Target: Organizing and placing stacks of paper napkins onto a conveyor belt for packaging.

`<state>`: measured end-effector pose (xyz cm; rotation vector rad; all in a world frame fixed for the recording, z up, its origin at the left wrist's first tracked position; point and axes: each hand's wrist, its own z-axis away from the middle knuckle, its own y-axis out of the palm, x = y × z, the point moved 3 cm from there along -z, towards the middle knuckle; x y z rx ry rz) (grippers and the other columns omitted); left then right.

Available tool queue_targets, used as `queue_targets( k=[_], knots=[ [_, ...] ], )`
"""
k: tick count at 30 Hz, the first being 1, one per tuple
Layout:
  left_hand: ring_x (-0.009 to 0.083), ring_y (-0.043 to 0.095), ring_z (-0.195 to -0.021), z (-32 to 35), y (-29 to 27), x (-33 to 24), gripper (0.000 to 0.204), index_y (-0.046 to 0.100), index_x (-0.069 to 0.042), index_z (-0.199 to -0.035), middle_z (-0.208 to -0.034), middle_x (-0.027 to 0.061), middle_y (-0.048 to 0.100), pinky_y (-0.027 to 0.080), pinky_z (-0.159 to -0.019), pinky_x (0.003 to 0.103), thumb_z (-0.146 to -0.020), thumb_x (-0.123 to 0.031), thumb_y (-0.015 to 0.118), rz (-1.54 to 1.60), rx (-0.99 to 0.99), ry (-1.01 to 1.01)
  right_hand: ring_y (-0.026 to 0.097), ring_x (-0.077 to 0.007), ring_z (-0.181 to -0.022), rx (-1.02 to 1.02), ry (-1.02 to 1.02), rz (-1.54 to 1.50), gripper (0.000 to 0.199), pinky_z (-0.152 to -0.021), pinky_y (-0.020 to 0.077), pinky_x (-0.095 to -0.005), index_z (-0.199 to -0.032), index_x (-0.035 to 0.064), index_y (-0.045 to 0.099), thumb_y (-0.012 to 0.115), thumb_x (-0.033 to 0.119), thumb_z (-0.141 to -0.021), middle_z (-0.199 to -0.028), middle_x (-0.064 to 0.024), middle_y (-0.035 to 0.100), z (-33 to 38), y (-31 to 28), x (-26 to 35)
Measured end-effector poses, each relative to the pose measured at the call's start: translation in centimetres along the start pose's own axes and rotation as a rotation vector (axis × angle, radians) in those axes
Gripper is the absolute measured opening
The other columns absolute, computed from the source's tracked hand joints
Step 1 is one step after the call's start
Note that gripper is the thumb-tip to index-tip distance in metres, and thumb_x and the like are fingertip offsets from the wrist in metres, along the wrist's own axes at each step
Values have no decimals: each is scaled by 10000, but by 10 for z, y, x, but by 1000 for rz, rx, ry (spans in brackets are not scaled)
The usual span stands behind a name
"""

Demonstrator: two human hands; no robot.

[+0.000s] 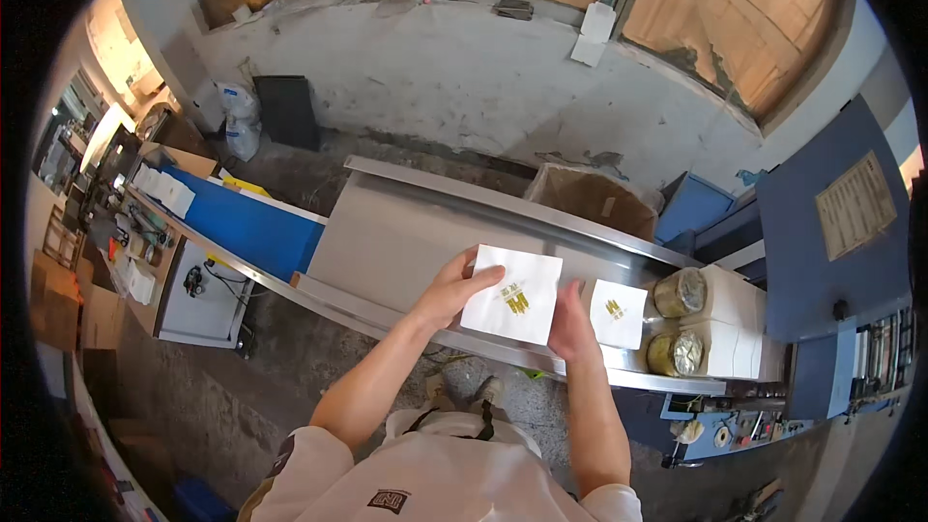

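A white square stack of what look like paper napkins (513, 314) with a gold print is held up over the metal table. My left hand (450, 292) is closed on its left side, thumb on the top face and fingers partly hidden. Against its right edge is my right hand (574, 329), its fingers partly behind the stack. Just right of that hand, a second printed white napkin (619, 313) lies on the metal surface. Beyond it are two round, shiny, wrapped cylinders (680, 293), (675, 353) beside rows of white stacked paper (732, 348).
The long metal table (387, 232) has raised side rails and meets a blue conveyor belt (242, 222) at left. Behind stands a large carton with a liner (590, 201). A blue machine (831, 222) borders the right end. Tools lie on a blue bench (739, 432) below it.
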<state>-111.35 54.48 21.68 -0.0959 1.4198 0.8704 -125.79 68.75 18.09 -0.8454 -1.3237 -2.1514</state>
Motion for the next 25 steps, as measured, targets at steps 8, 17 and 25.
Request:
queue_targets(
  k=[8, 17, 25],
  knots=[
    [205, 630, -1031, 5, -14, 26, 706, 307, -2, -1456, -1183, 123, 608, 545, -835, 328, -923, -274, 682, 27, -231, 7, 606, -199, -1129, -101, -59, 225, 616, -941, 503, -333, -1393, -35, 440, 713, 154, -874, -1213, -131, 629, 16, 13, 18],
    [206, 584, -1104, -2, -31, 4, 844, 240, -40, -1517, -1253, 158, 581, 458, -953, 336, -889, -332, 722, -28, 298, -173, 617, -170, -1056, 168, 9, 523, 587, -946, 467, -302, -1314, -24, 544, 735, 194, -803, -1166, -98, 657, 18, 13, 65],
    [207, 560, -1152, -8, -5, 3, 903, 216, -7, -1519, -1278, 165, 557, 452, -976, 332, -836, -196, 775, -188, 266, -93, 612, -162, -1065, 77, 16, 693, 627, -942, 467, -287, -1375, 58, 514, 753, 209, -816, -1159, -104, 660, 9, 14, 70]
  ],
)
